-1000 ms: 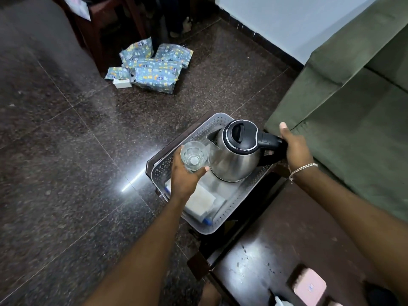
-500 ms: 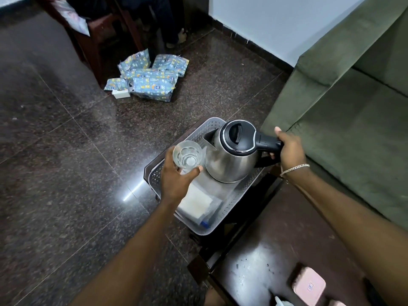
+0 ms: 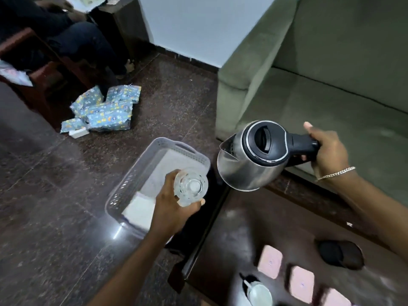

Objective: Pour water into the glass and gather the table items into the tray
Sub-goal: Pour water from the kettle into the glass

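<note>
The right hand (image 3: 326,149) has lifted the kettle (image 3: 249,160) out of the tray (image 3: 141,168), rightward.

White cup (image 3: 259,294) cut by bottom edge; pink blocks (image 3: 269,261) blurred (identity unclear).

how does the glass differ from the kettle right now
The glass is clear and small; the kettle is shiny steel with a black lid and far bigger. The left hand wraps the glass around its side, while the right hand takes the kettle by its black handle. The glass hangs over the tray's near edge; the kettle is off to the tray's right. Both are lifted in the air, each in a closed grip.
</note>
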{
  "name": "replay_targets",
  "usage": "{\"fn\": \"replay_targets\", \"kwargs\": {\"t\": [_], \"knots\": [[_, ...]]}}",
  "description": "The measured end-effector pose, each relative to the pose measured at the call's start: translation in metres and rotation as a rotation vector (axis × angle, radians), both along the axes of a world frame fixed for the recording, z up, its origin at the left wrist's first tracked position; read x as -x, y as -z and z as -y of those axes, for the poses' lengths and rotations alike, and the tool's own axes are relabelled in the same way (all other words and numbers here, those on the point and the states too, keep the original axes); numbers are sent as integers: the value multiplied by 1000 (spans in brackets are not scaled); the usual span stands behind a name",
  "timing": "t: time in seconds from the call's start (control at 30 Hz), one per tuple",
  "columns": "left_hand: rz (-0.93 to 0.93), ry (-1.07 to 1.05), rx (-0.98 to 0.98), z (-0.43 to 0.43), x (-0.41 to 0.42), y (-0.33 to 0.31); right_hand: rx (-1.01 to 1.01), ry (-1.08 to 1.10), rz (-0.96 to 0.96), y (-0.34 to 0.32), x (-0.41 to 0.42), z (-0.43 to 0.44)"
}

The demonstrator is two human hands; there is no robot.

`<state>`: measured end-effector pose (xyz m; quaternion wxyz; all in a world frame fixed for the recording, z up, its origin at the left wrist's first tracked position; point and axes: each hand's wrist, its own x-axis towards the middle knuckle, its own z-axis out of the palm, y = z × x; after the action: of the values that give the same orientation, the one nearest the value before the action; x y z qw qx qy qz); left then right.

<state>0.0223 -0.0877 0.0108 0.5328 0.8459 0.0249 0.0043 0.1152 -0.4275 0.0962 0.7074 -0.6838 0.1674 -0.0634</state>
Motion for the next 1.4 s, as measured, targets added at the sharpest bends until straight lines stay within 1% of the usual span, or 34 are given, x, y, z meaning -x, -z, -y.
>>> {"fn": "replay_targets", "kwargs": {"t": [0.13,0.27,0.43,0.53,0.7,1.03,1.17,1.4], "knots": [[13,170,-13,69,-3,10,132,59,-25,1,35,72],[-79,281,68,135,-1,38,319,133,-107,5,70,133],[-133,382,71,202,9,77,530,115,-201,17,97,196],[-153,415,63,230,16,98,670,88,-198,23,101,219],[-185,425,73,262,24,127,900,3,-212,31,97,233],[-214,443,83,304,45,164,1350,-273,-123,36,96,223],[-212,424,78,308,50,172,1485,-332,-126,38,101,217],[-196,415,54,311,50,176,1686,-402,-34,38,112,209]]}}
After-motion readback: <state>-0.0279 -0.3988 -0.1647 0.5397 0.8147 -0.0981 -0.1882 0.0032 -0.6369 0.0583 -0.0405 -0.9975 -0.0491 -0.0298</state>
